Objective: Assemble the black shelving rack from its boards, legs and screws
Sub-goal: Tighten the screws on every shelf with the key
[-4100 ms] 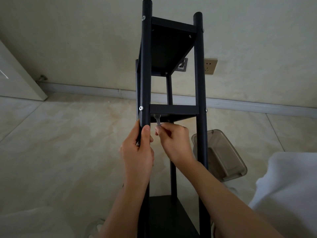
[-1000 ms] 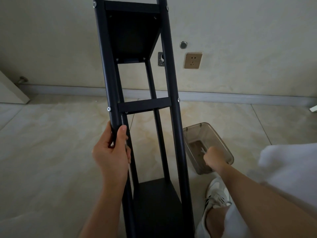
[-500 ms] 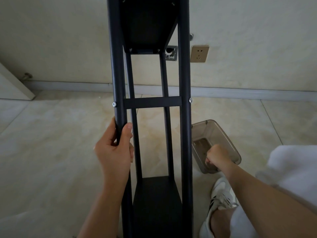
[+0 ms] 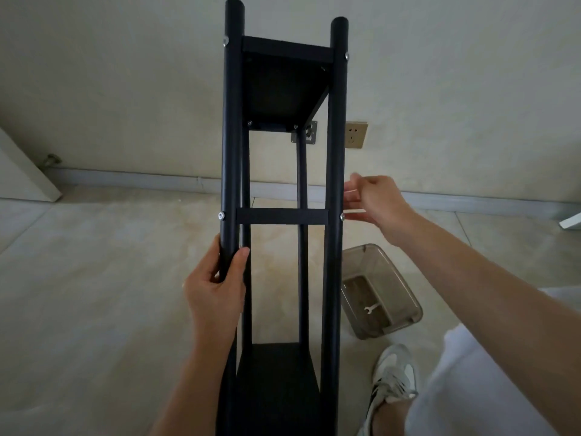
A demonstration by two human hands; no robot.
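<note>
fingers (image 4: 353,196) of right hand (image 4: 374,199) loosely spread, holding nothing, beside right leg (image 4: 335,152) by a screw (image 4: 342,217), left hand (image 4: 217,291) gripping left leg (image 4: 231,152), rack (image 4: 283,215) upright on floor (image 4: 94,294), wrench (image 4: 372,308) in bin (image 4: 405,297)

Cream wall (image 4: 440,73) with socket (image 4: 356,134), grey skirting (image 4: 141,180), beige tiled floor (image 4: 94,294).
</note>
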